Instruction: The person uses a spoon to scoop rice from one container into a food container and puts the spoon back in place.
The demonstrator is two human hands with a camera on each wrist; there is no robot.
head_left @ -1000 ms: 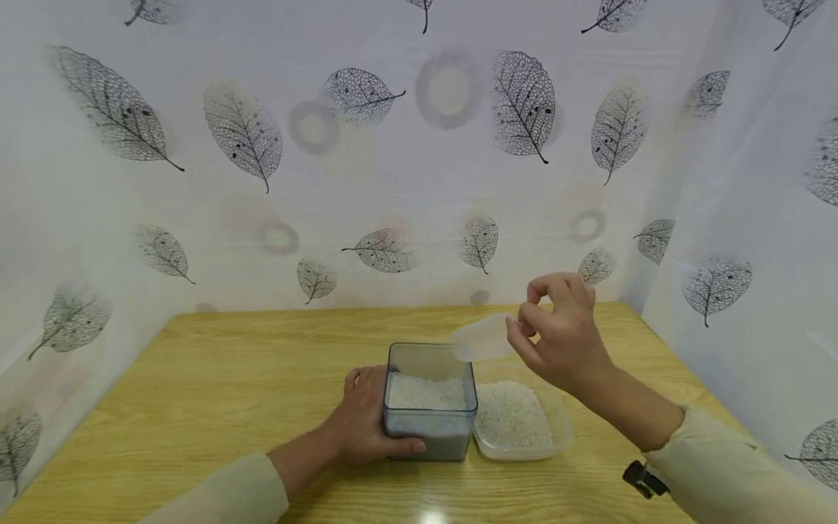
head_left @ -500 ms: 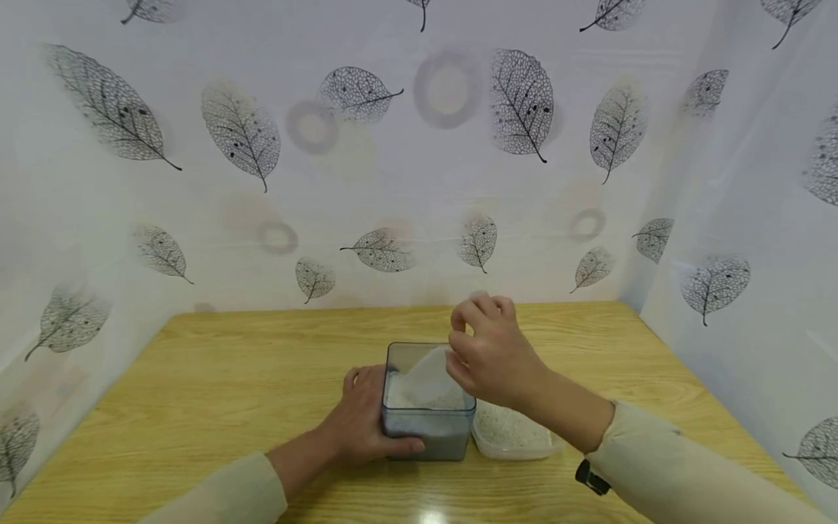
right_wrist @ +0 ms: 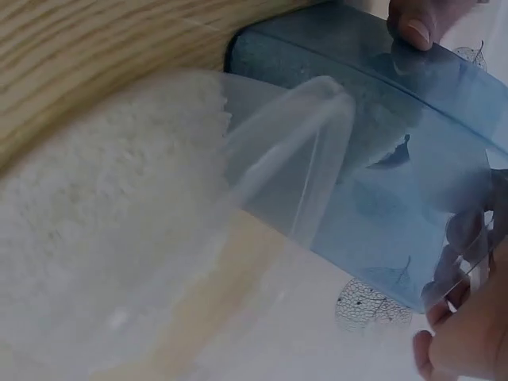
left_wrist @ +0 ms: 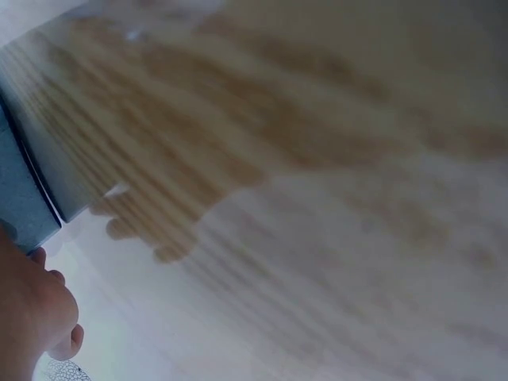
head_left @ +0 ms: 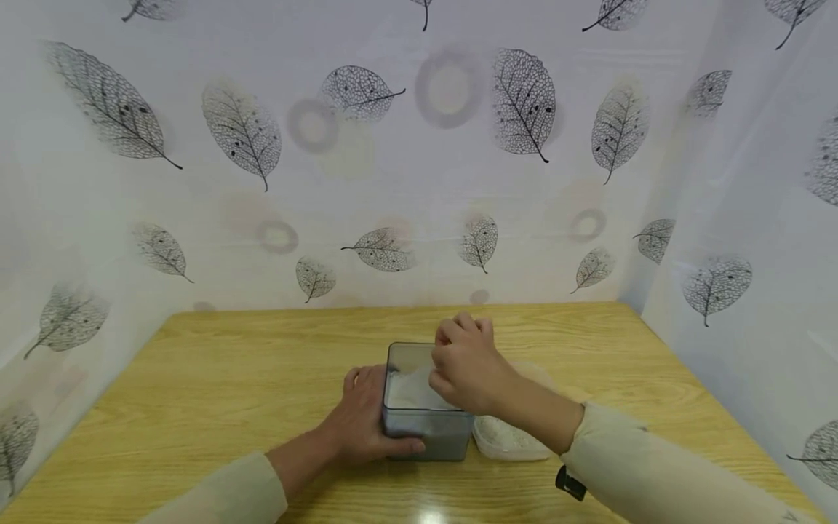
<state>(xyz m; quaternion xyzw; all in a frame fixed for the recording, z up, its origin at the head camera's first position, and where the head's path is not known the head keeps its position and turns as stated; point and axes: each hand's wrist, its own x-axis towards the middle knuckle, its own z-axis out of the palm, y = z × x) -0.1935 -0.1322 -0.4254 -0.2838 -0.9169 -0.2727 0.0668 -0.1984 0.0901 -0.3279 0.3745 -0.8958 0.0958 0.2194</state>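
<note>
While the left hand [head_left: 361,423] grips the square smoky bin [head_left: 435,434] from the left | right hand [head_left: 468,370], fingers curled, pinches a translucent scoop [head_left: 414,395] inside it | bin already part-filled, I'd say | rice [right_wrist: 103,186] remains in clear tub [head_left: 513,456], just right

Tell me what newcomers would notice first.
Probably the bluish container, low at centre, gripped by the left hand while the right hand holds a whitish scoop in it. Next, the leaf-printed backdrop behind the wooden table, then the tub of white grains right of the container.
</note>
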